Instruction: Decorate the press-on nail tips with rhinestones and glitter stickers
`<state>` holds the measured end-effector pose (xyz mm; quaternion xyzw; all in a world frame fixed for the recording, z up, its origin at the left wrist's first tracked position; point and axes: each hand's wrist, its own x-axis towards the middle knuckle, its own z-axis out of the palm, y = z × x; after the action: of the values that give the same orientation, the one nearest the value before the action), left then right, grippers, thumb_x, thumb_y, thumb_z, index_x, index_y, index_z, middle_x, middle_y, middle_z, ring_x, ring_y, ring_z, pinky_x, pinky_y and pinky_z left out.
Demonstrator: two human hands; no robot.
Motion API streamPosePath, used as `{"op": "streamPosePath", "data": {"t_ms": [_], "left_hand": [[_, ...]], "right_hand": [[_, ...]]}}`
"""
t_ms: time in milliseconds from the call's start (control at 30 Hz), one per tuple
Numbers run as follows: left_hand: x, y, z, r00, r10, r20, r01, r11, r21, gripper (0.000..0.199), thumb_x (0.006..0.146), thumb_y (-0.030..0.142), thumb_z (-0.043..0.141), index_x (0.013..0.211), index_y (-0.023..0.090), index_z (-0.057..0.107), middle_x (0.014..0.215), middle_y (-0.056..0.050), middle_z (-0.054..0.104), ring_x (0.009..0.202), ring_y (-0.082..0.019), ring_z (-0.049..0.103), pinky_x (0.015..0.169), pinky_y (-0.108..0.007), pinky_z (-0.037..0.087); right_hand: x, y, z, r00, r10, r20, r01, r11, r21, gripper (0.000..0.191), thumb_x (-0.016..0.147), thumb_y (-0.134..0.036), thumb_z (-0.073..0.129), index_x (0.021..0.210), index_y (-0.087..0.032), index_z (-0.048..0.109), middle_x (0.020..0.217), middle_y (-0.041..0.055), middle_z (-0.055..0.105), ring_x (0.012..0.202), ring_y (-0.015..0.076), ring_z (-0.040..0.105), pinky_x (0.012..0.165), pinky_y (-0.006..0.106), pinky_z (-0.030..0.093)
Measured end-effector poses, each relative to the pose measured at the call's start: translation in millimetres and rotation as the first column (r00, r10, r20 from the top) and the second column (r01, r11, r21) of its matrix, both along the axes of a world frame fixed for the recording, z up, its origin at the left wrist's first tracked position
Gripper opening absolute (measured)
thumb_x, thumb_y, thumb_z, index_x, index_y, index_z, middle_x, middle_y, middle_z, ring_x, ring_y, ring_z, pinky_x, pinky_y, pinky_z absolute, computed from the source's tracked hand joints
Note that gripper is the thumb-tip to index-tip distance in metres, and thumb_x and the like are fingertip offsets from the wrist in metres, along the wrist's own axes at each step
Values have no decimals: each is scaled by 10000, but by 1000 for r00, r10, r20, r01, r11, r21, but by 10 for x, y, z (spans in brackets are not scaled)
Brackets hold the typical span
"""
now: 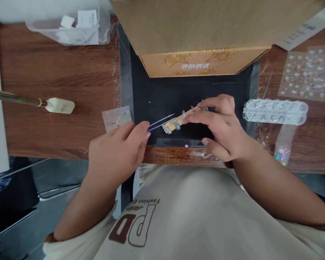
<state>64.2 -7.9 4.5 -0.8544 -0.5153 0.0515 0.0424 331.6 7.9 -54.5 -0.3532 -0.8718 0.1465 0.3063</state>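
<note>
My left hand (119, 150) is closed around a pair of thin bluish tweezers (161, 121), whose two tips are slightly apart over the left end of a pale wooden stick (171, 125). Along the stick sit several false nails; a glossy grey-blue nail (177, 124) and a clear greyish nail (167, 129) show near its left end. Bent over the right part of the stick, my right hand (223, 126) steadies it with its fingertips, the thumb held apart below. Those fingers partly hide the nails there. The tweezer tips appear to hold nothing.
A black mat (165, 92) lies under the work, with a brown carton (206, 32) behind. At left are a small bottle (60, 105), a decoration packet (116, 119) and a clear bin (103, 34). A clear compartment case (275, 112) and sticker sheets (306, 74) lie right.
</note>
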Motion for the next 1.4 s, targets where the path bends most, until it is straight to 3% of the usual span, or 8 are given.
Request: {"op": "streamPosePath", "data": {"t_ms": [167,400,667,900,1267,1400], "left_hand": [[-148,20,21,987,94,129,-99,995,34,272,1009,334,417,1169,235,613,908,-26,713,765,-206,669,589,-325,377],[-231,92,-92,959,136,249,-138,990,-6,290,1003,341,429,1202,227,607,1059,-54,736,901,-230,699,663,-330,444],[-170,169,-266,904,151,400,-129,988,-82,330,1021,383,384,1207,239,615,1119,-58,731,1020,-244,691,786,-355,504],[-173,216,-372,909,122,398,-107,992,-60,312,1015,377,395,1209,259,608,1113,-49,735,1000,-234,696,779,-343,515],[-168,257,-408,898,143,416,-120,990,-80,304,1018,378,394,1227,293,597,1148,-30,735,1041,-237,696,785,-363,518],[-179,258,-412,896,148,419,-123,989,-85,302,1018,379,397,1224,294,600,1157,-29,734,1053,-237,697,803,-368,521]], "right_hand": [[5,-6,-4,1000,-2,4,1,1000,18,410,820,-279,434,1222,-239,509,1108,31,699,1102,282,579,890,465,377],[45,-8,-43,987,-15,-162,22,999,39,420,859,-344,458,1264,-263,529,1121,50,727,1073,323,590,875,533,407],[-13,-10,-7,1000,6,-8,-6,1000,6,372,881,-329,421,1223,-261,551,1124,18,726,1100,303,583,891,516,374],[-18,-11,5,1000,0,29,-1,1000,30,363,843,-285,427,1187,-234,531,1129,25,730,1106,297,569,886,492,360],[-12,-16,15,999,-4,54,-1,996,84,316,884,-292,409,1153,-226,562,1099,19,746,1102,289,559,873,498,380],[8,-20,-1,1000,-17,-5,18,996,87,337,898,-322,405,1184,-240,562,1092,23,748,1083,301,570,871,511,383]]}}
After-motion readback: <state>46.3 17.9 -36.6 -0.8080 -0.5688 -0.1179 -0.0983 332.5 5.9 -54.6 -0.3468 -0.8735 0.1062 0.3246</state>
